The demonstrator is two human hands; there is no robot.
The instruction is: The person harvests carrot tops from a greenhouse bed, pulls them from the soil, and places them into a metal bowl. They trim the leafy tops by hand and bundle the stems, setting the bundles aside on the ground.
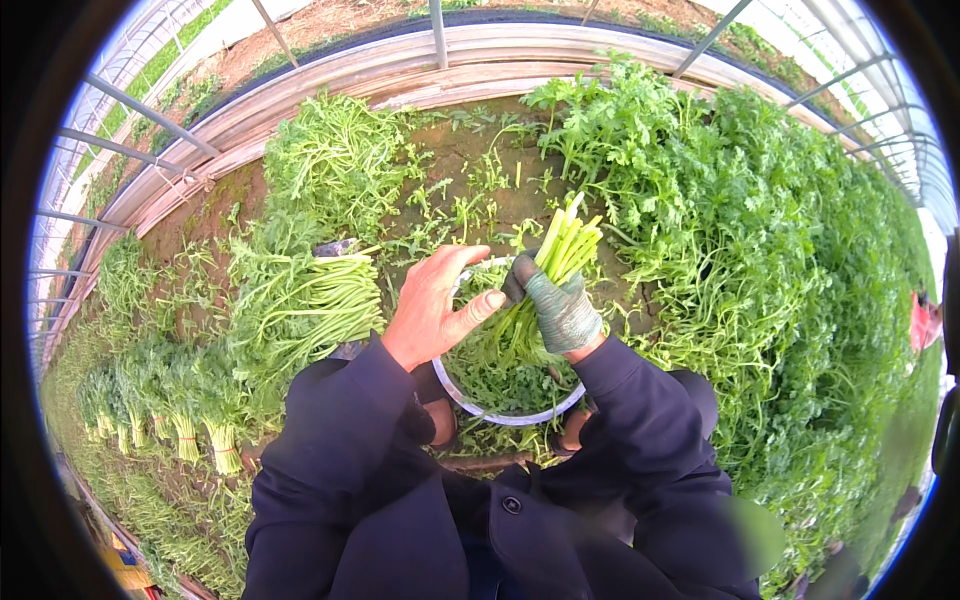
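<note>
My right hand (559, 304), in a green-grey work glove, grips a bunch of leafy green stalks (568, 244), cut ends up and leaves hanging down. Bare and spread, my left hand (442, 304) is just left of the bunch, thumb and fingers apart with nothing between them. Beneath both hands stands a round tub with a pale rim (487, 415), holding loose green leaves (517, 386). To the left of my left hand lies a heap of trimmed stalks (330, 292), their stems pointing right. The tub's far side is partly hidden by my hands.
Several tied bundles (223, 446) with red bands stand at the left. Tall leafy plants (750, 225) grow along the right. Another pile of greens (337, 157) lies farther off on the soil. Metal greenhouse poles (437, 34) and plastic sheeting (495, 49) line the far edge.
</note>
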